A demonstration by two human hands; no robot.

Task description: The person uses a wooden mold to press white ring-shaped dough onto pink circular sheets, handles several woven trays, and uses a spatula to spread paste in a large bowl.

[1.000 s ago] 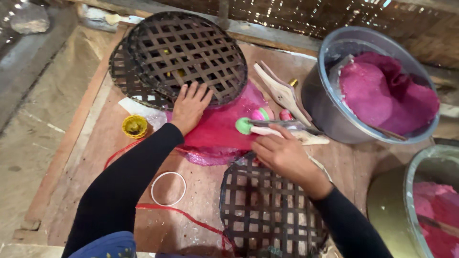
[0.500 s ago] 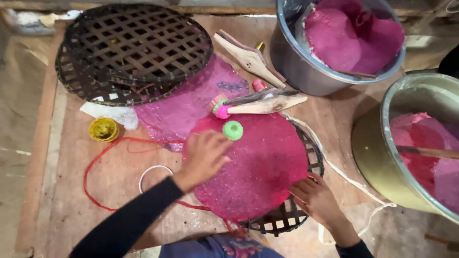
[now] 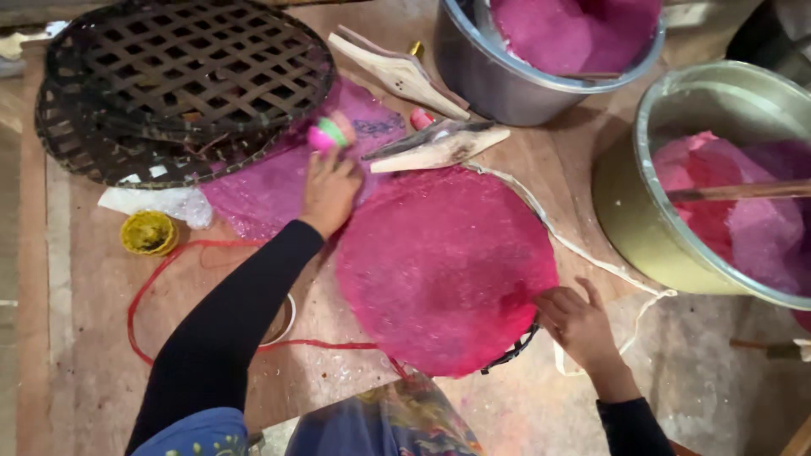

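left hand gripping blurred pink-green object, right hand fingers spread on pink disc, woven tray mostly hidden

Our sleeves and lap

We wear long black sleeves down to the wrists of our left hand and right hand (bare, ringless), plus blue patterned cloth below.

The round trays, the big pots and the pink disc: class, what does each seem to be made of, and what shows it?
Round trays: dark woven strips, likely bamboo, showing an open lattice. Big pots: metal, with shiny rims and reflective walls. Pink disc: thin, grainy and matte, perhaps a wet sheet of food or pulp; the pictures leave it open. The right hand touches its edge.
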